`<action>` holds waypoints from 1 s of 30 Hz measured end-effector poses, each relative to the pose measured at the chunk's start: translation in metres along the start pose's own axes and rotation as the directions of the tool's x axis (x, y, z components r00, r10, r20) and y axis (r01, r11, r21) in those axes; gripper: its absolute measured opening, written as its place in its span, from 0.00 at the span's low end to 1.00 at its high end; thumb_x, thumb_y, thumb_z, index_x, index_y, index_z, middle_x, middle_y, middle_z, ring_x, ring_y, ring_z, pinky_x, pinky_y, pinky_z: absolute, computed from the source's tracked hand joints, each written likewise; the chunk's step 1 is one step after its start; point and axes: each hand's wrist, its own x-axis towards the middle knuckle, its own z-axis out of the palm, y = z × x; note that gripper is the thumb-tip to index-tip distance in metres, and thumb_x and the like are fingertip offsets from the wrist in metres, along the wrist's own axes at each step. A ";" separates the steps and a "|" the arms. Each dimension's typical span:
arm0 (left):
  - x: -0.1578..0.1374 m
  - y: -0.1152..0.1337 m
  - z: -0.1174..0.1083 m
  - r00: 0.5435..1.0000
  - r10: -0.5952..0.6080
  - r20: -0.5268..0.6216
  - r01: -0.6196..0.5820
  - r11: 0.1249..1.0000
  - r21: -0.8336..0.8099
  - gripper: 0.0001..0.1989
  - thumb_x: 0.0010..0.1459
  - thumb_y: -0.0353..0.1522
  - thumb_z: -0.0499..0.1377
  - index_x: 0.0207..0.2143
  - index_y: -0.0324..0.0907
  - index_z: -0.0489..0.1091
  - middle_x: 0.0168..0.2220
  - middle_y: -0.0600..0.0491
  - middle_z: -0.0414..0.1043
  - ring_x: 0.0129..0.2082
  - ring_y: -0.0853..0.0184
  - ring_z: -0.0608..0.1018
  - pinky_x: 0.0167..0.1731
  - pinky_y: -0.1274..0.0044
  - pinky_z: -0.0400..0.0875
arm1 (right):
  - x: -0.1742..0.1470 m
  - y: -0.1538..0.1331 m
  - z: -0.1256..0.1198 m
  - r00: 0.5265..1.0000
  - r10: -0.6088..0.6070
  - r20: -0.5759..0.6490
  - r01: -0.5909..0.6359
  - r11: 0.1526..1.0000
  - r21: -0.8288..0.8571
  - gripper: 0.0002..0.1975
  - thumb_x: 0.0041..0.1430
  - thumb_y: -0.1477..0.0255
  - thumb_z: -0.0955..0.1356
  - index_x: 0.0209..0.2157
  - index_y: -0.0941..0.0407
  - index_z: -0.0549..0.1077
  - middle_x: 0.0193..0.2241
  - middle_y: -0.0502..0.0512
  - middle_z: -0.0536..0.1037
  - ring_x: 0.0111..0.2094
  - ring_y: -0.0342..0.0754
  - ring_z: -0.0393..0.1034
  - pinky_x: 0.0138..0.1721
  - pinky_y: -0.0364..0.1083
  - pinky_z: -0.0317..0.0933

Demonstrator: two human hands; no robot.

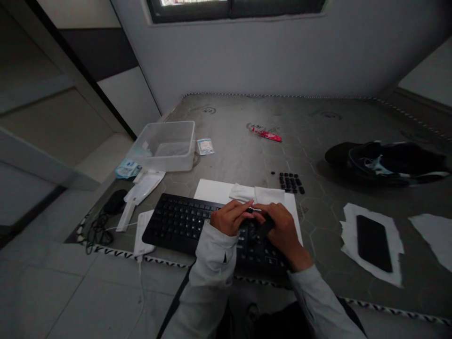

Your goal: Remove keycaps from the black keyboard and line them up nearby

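Observation:
A black keyboard (176, 219) lies in front of me, its right part under my hands. Above it, my left hand (228, 217) is closed, fingertips pinching a small black keycap (250, 210). My right hand (280, 228) is closed close beside it, around a thin pale-tipped tool (257, 209) that meets the keycap; its exact kind is unclear. A dark shape under the right palm is hard to make out. Removed black keycaps (290, 181) lie in rows beyond the right hand. Behind the keyboard are a white sheet (210, 188) and folded white cloths or tissues (269, 194).
A clear plastic box (169, 146) stands at the left, near a small packet (205, 146), a mouse (115, 201) and a white power strip (144, 233). A red item (270, 136) lies farther back. At right are a black shoe (381, 162) and a phone (373, 242) on tissue.

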 end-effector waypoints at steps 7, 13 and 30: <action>-0.002 0.002 0.001 0.998 -0.027 0.054 0.024 0.998 0.060 0.19 0.65 0.42 0.53 0.56 0.48 0.69 0.40 0.52 0.78 0.38 0.72 0.79 0.37 0.83 0.74 | 0.001 0.000 -0.001 0.999 -0.003 -0.032 0.003 1.000 -0.007 0.08 0.65 0.68 0.65 0.40 0.54 0.75 0.28 0.52 0.76 0.28 0.47 0.67 0.31 0.47 0.57; 0.003 0.008 -0.003 0.999 -0.047 0.013 0.047 0.998 0.036 0.19 0.64 0.40 0.55 0.55 0.45 0.69 0.41 0.51 0.78 0.40 0.69 0.79 0.40 0.79 0.75 | 0.000 0.000 0.000 0.999 0.048 -0.013 -0.048 0.999 0.001 0.08 0.65 0.67 0.65 0.40 0.54 0.75 0.28 0.53 0.76 0.28 0.47 0.67 0.33 0.48 0.58; 0.006 0.010 -0.004 0.996 -0.082 -0.039 0.081 0.997 -0.020 0.10 0.65 0.36 0.55 0.40 0.44 0.75 0.38 0.53 0.78 0.39 0.70 0.79 0.42 0.79 0.75 | -0.001 -0.001 0.000 0.996 0.090 -0.022 -0.090 0.996 0.016 0.08 0.65 0.67 0.66 0.42 0.53 0.75 0.26 0.51 0.74 0.28 0.47 0.67 0.33 0.48 0.59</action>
